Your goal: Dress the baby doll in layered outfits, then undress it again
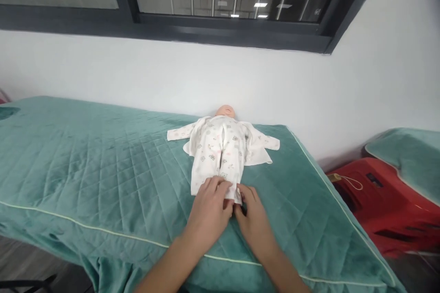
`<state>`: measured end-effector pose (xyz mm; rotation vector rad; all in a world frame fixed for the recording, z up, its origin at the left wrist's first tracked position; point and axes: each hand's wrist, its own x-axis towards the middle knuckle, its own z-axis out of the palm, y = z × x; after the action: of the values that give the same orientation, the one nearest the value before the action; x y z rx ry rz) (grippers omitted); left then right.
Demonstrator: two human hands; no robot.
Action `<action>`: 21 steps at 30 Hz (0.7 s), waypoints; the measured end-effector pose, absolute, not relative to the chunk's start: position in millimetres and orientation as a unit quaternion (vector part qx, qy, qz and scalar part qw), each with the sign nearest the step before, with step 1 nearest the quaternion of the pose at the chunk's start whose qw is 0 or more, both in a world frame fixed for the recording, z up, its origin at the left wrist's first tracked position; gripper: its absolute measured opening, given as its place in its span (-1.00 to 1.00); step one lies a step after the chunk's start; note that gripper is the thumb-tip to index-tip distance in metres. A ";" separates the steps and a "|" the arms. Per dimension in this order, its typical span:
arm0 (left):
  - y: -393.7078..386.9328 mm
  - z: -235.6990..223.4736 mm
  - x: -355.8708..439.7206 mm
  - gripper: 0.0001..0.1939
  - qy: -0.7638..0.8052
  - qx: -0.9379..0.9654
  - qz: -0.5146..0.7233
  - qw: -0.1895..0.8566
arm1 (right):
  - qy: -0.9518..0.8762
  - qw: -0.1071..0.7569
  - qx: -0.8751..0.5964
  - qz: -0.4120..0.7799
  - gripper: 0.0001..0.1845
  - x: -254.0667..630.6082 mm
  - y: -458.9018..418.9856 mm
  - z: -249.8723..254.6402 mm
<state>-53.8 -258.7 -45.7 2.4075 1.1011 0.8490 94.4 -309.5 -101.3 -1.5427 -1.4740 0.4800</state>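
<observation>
A baby doll [226, 111] lies on its back on a green quilted bed cover [103, 165], head toward the wall. It wears a white printed romper [220, 149] with sleeves spread to both sides. My left hand [209, 208] rests on the lower end of the romper's legs, fingers curled onto the cloth. My right hand [252, 215] lies just right of it, fingers pinched at the hem of the right trouser leg. The doll's feet are hidden under the cloth and my hands.
The bed's near edge has a pale piped seam [85, 226]. A white wall [309, 82] with a dark-framed window [223, 23] stands behind. At right sit a red object [378, 197] and another green-covered surface [409, 155].
</observation>
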 end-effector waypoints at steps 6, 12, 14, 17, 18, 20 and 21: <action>-266.0 -43.1 -38.4 -0.80 0.455 0.849 0.239 0.121 | -0.650 0.433 -0.606 0.151 -0.68 99.8 -304.7 -75.7; -271.4 -24.0 -47.7 -0.84 0.482 0.836 0.237 0.109 | -0.704 0.421 -0.562 0.105 -0.67 98.2 -326.0 -51.4; -270.6 -19.2 -54.0 -0.80 0.486 0.838 0.237 0.068 | -0.700 0.426 -0.566 0.090 -0.71 97.2 -328.6 -50.2; -269.3 -19.2 -60.9 -0.77 0.484 0.848 0.216 0.016 | -0.697 0.428 -0.570 0.081 -0.75 95.5 -327.8 -56.8; -269.5 -21.4 -62.3 -0.77 0.479 0.852 0.210 0.010 | -0.695 0.428 -0.572 0.083 -0.75 94.9 -327.2 -60.8; -271.5 -28.7 -64.8 -0.78 0.466 0.858 0.215 0.013 | -0.687 0.430 -0.579 0.090 -0.75 93.9 -326.9 -70.1; -273.2 -33.0 -66.2 -0.78 0.459 0.859 0.226 0.019 | -0.683 0.432 -0.582 0.094 -0.76 93.7 -327.5 -74.5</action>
<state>-66.2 -273.2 -33.0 2.6665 1.4242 0.7027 93.7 -327.5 -74.5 -1.4517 -1.7020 0.2341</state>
